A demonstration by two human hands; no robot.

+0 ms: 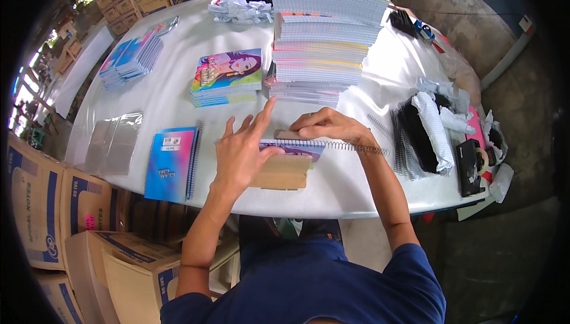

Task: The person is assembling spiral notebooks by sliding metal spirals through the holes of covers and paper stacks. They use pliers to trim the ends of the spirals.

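A notebook (284, 171) with a brown cardboard back lies face down near the table's front edge. Its punched edge points away from me, with a metal spiral coil (350, 146) running along it and sticking out to the right. My left hand (243, 152) lies flat on the notebook, fingers spread, index finger pointing up. My right hand (326, 127) is curled over the far edge, fingertips pinching the spiral coil.
A tall stack of loose grid pages (323, 45) stands behind the hands. Finished blue notebooks (171, 162) lie left, a colourful pile (228, 77) behind. Black coils and white rolls (424, 131) sit right. Clear covers (114, 143) far left. Cardboard boxes (53, 205) stand below.
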